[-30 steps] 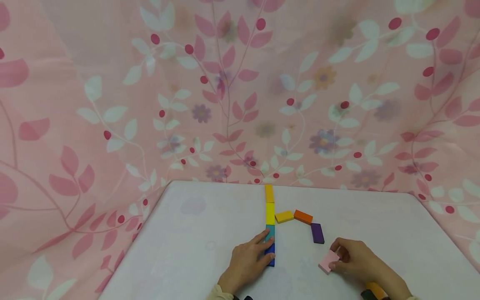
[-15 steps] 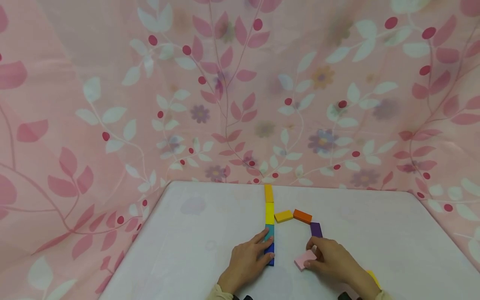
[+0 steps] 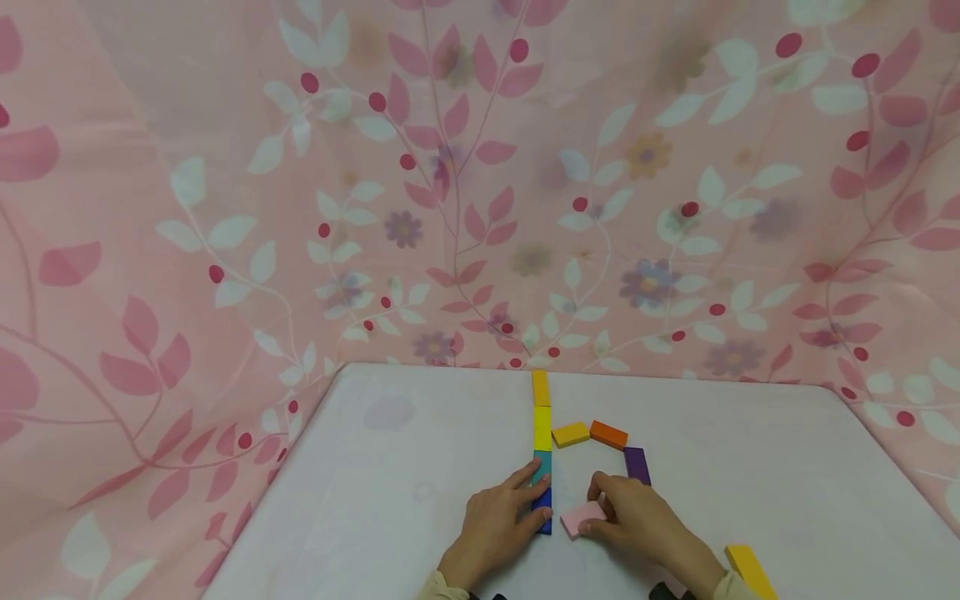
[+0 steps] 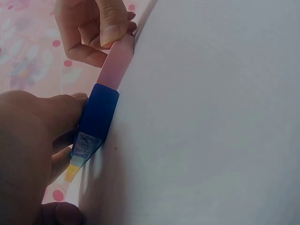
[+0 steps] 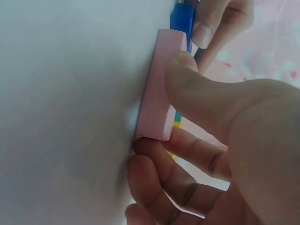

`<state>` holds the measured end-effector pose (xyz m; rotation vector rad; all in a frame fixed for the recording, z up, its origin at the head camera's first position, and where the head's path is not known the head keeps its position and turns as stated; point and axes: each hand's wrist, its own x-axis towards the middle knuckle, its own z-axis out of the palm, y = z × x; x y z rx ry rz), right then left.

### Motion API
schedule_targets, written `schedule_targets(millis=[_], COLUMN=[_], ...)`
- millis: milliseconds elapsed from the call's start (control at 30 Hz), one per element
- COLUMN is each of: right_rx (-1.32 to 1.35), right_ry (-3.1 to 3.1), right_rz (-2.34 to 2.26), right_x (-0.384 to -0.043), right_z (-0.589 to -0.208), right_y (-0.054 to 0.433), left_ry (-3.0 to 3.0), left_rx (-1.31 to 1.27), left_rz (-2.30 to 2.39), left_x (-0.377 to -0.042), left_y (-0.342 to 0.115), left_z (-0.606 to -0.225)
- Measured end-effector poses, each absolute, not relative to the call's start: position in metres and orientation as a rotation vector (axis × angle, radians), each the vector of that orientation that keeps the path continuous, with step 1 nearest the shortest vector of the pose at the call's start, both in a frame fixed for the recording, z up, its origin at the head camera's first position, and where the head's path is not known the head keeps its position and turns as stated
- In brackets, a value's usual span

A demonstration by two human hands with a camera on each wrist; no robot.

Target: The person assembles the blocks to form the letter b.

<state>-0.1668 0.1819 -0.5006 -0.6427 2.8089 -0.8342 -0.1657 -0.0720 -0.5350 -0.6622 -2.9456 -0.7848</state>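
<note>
In the head view, my right hand pinches a pink block between thumb and fingers, low over the table. That block points at the blue block, close to its right side. My left hand rests its fingers on the blue block and the teal block. These two continue a straight column with a yellow block and an amber block. Curving right from the column are another yellow block, an orange block and a purple block, partly hidden by my right hand.
A loose yellow block lies at the lower right, beside my right sleeve. The white tabletop ends at the back against a pink floral curtain.
My right hand has carried the pink block leftward, from the right of the table to beside the blue block. The left hand keeps its place. The loose yellow block has come into fuller view.
</note>
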Motion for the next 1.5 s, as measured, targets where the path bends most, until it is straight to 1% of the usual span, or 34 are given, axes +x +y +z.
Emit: schedule_targets(millis=[233, 533, 767, 967, 1100, 1200, 1500], right_rx=[-0.569, -0.540, -0.566, -0.677, -0.657, -0.566, -0.299], right_ry=[2.808, 2.801, 2.785, 2.697, 2.692, 2.738, 2.665], right_rz=[-0.818, -0.817, -0.830, -0.894, -0.934, -0.923, -0.824], right_x=[-0.165, -0.165, -0.163, -0.165, -0.168, -0.167, -0.157], right_z=[-0.503, -0.505, -0.506, -0.496, -0.482, -0.474, -0.464], right_y=[0.173, 0.167, 0.169, 0.183, 0.202, 0.225, 0.337], left_ry=[-2.943, -2.958, -2.944, -2.928, -2.923, -2.925, -2.916], left_rx=[-0.653, -0.647, -0.649, -0.654, -0.664, -0.667, -0.683], left_rz=[-0.790, -0.789, -0.792, -0.783, -0.771, -0.787, -0.748], left_x=[-0.166, -0.165, -0.164, -0.165, -0.166, -0.166, -0.165], left_y=[-0.071, -0.071, -0.072, -0.072, -0.072, -0.072, -0.072], left_z=[-0.536, -0.535, -0.536, -0.538, -0.540, -0.541, -0.538])
